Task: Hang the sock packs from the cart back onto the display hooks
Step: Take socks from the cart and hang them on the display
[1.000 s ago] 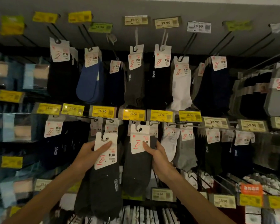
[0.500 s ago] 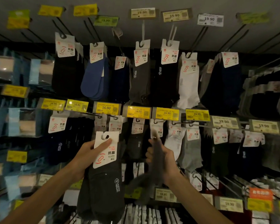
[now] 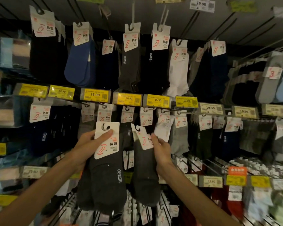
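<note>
Dark grey cotton, two packs, held side by side in front of the middle row of the display. The left hand [image 3: 88, 144] grips the left sock pack [image 3: 107, 178] by its white header card [image 3: 107, 142], with the thumb laid across the card's front and the fingers behind it. The right hand [image 3: 162, 149] pinches the right sock pack [image 3: 144, 175] at the right edge of its card, which is turned partly edge-on toward me. The two packs hang just apart, with a narrow dark gap between them.

Both cards' cut-outs sit below the strip of yellow price tags [image 3: 95, 95] and below the display hooks [image 3: 87, 105], whose curled tips show just under that strip. Neither cut-out appears threaded on a hook.

Room, as I read it from the head view:
- **Middle row:** hung packs crowd it directly behind and above the hands, their cards nearly touching.
- **Right side:** a white pack [image 3: 163, 129] and a light grey pack [image 3: 180, 139] hang just beside the right hand.
- **Lower right:** bare wire rods [image 3: 193, 162] project toward me near the right wrist.
- **Upper row:** it includes a blue pack [image 3: 82, 66] and an upper white pack [image 3: 178, 74], and hangs well above the hands.
</note>
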`<state>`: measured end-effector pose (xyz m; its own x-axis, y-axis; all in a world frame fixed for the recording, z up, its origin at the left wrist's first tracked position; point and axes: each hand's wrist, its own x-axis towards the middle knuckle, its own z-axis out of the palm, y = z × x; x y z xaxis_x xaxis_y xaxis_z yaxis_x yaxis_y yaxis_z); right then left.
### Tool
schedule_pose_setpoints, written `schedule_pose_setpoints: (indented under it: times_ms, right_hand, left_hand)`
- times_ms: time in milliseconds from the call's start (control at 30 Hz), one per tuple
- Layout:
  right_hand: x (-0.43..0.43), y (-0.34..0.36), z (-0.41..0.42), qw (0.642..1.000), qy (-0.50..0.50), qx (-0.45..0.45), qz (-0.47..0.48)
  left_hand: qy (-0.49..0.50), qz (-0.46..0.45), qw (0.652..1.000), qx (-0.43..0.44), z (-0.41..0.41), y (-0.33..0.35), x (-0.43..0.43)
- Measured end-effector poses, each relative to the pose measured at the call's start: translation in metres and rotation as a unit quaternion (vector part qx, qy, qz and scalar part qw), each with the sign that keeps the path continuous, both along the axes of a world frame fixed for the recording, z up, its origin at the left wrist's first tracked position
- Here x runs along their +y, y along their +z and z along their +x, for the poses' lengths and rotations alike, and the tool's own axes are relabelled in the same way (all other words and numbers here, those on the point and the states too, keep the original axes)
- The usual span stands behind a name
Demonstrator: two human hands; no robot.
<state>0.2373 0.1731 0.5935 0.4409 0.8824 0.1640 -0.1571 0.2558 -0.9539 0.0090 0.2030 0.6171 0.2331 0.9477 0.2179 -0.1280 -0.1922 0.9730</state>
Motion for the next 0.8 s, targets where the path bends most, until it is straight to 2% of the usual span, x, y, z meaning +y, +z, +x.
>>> schedule_pose_setpoints:
  times_ms: [133,200,267,400,667,800]
  right_hand:
    - [-0.003,-0.003,-0.005,0.996,-0.063,-0.053,0.032]
    - [-0.005,-0.007,-0.005,0.997,-0.065,-0.026,0.019]
    - [-0.011,-0.006,-0.003,0.999,-0.034,0.035,-0.015]
    - [-0.021,-0.001,0.005,0.983,0.094,0.155,-0.042]
    - [-0.042,0.003,0.014,0.961,0.142,0.225,-0.074]
    - [-0.056,0.007,0.016,0.961,0.151,0.219,-0.071]
  left_hand:
    - [0.063,0.033,0.997,0.016,0.007,-0.006,0.0]
    - [0.065,0.034,0.997,0.022,0.01,-0.01,0.0]
    - [0.054,0.032,0.998,0.021,0.011,-0.012,0.001]
    - [0.052,0.029,0.998,0.033,0.012,-0.01,0.003]
    - [0.036,0.006,0.999,0.034,0.01,-0.011,0.008]
    - [0.014,0.005,0.999,0.037,0.008,-0.009,0.008]
